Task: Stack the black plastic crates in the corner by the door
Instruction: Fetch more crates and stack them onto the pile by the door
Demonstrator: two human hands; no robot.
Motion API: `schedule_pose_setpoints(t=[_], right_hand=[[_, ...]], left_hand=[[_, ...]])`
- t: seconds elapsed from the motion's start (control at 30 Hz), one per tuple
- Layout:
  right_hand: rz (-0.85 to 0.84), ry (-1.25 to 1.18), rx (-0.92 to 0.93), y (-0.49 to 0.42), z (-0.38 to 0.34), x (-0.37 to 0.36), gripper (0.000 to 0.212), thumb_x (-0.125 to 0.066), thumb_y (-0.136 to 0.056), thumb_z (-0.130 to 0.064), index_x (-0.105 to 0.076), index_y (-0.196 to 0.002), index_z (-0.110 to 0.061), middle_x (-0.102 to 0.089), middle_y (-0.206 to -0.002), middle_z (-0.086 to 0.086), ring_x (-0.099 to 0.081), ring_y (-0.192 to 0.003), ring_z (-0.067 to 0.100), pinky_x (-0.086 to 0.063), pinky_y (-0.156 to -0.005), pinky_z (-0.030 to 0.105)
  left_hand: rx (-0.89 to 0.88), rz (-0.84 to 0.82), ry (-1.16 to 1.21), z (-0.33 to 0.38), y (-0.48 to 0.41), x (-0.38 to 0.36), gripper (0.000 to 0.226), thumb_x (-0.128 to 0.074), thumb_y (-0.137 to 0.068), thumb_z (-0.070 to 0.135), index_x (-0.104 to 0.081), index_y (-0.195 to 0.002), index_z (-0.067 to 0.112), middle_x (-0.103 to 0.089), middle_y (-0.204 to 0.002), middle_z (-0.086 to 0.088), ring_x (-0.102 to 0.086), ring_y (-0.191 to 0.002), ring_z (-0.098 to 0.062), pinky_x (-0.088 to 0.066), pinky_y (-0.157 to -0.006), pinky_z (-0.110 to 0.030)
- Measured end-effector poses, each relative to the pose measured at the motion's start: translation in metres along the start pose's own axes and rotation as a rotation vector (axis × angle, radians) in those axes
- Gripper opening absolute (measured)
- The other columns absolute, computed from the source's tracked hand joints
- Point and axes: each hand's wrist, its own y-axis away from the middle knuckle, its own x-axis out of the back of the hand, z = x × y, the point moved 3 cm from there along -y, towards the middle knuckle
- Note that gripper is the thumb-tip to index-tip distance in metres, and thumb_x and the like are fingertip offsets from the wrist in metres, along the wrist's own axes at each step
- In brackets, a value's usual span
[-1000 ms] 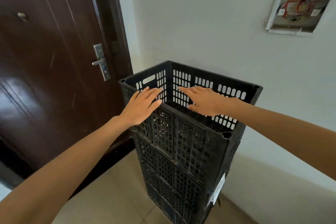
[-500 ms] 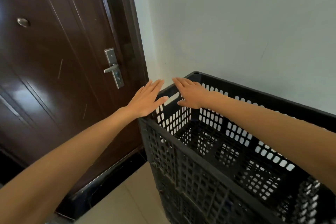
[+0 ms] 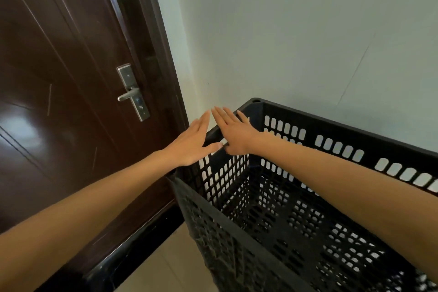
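The top black plastic crate of a stack stands against the pale wall, close to the door, and I look down into its perforated inside. My left hand lies flat with straight fingers on the outside of the crate's short left end, at the rim. My right hand rests flat with straight fingers on the same end's rim, just right of the left hand. The crates below are hidden by the top one.
A dark brown door with a metal lever handle fills the left. Its dark frame meets the pale wall at the corner. Beige floor tiles show below the door's black threshold.
I have stepped closer and the view has swung left. Both hands slid from the crate's near side to its short end by the door.
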Motion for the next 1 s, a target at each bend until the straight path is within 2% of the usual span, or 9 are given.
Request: schedule_pose_setpoints(t=[0.13, 0.27, 0.33, 0.47, 0.63, 0.83, 1.0], right_hand=[[0.011, -0.06, -0.014, -0.001, -0.001, -0.003, 0.112, -0.067, -0.082, -0.021, 0.021, -0.151, -0.013, 0.022, -0.16, 0.005, 0.02, -0.147, 0.024, 0.005, -0.119, 0.052], [-0.038, -0.065, 0.0, 0.001, 0.002, 0.002, 0.109, -0.063, -0.086, -0.038, 0.022, -0.149, -0.012, 0.024, -0.159, 0.006, 0.023, -0.146, 0.023, 0.012, -0.117, 0.048], [0.005, -0.081, -0.022, 0.007, 0.013, 0.004, 0.105, -0.059, -0.089, -0.038, 0.022, -0.15, -0.012, 0.023, -0.159, 0.007, 0.022, -0.146, 0.022, 0.012, -0.118, 0.044], [0.164, -0.139, -0.232, 0.037, 0.062, 0.022, 0.1, -0.058, -0.09, -0.027, 0.02, -0.151, -0.016, 0.017, -0.161, 0.005, 0.014, -0.148, 0.021, 0.003, -0.122, 0.043], [0.149, -0.048, -0.454, 0.086, 0.118, 0.037, 0.093, -0.053, -0.093, -0.021, 0.019, -0.152, -0.021, 0.012, -0.162, 0.002, 0.012, -0.149, 0.021, 0.003, -0.121, 0.043], [0.176, 0.059, -0.61, 0.144, 0.147, 0.033, 0.097, -0.056, -0.091, -0.019, 0.019, -0.152, -0.025, 0.017, -0.161, -0.002, 0.015, -0.148, 0.021, 0.005, -0.12, 0.044], [0.228, 0.095, -0.779, 0.187, 0.164, 0.027, 0.102, -0.064, -0.086, -0.023, 0.012, -0.153, -0.029, 0.015, -0.161, -0.001, 0.007, -0.149, 0.023, -0.002, -0.119, 0.044]], left_hand=[[-0.016, -0.024, -0.007, -0.003, -0.003, 0.002, 0.098, -0.044, -0.092, 0.062, 0.025, -0.15, 0.023, 0.017, -0.162, 0.0, 0.009, -0.15, -0.024, -0.009, -0.121, -0.048], [-0.103, -0.129, -0.21, -0.006, -0.015, 0.012, 0.1, -0.035, -0.088, 0.072, 0.034, -0.145, 0.027, 0.028, -0.159, 0.002, 0.015, -0.148, -0.029, -0.005, -0.121, -0.049], [-0.166, -0.12, -0.248, -0.001, -0.026, 0.021, 0.098, -0.033, -0.088, 0.073, 0.034, -0.145, 0.029, 0.03, -0.158, 0.003, 0.018, -0.148, -0.028, -0.002, -0.12, -0.047], [-0.356, -0.043, -0.22, 0.025, -0.064, 0.036, 0.096, -0.036, -0.089, 0.071, 0.03, -0.146, 0.032, 0.027, -0.159, 0.003, 0.017, -0.148, -0.024, -0.001, -0.121, -0.046], [-0.582, -0.072, -0.228, 0.072, -0.114, 0.023, 0.095, -0.04, -0.092, 0.065, 0.027, -0.149, 0.029, 0.026, -0.159, 0.005, 0.018, -0.148, -0.021, 0.0, -0.119, -0.042], [-0.782, -0.141, -0.273, 0.12, -0.16, 0.001, 0.095, -0.041, -0.091, 0.065, 0.028, -0.148, 0.031, 0.021, -0.161, 0.002, 0.011, -0.15, -0.023, -0.005, -0.122, -0.045], [-1.042, -0.18, -0.319, 0.171, -0.173, -0.017, 0.101, -0.049, -0.091, 0.06, 0.027, -0.149, 0.029, 0.017, -0.162, 0.0, 0.0, -0.151, -0.02, -0.008, -0.119, -0.036]])
